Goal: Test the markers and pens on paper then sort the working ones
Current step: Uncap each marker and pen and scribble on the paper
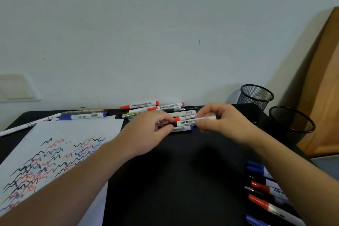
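Whiteboard marker (pixel 194 122) with the black cap sits above the black desk mat (pixel 174 180), just in front of the untested pile (pixel 161 111); my right hand (pixel 220 121) pinches its barrel while my left hand (pixel 148 130) pinches the cap end. I'd pull straight along the axis, keep the cap in my left fingers, then carry the tip to a bare patch of the scribbled paper (pixel 77 130), clear of old strokes.
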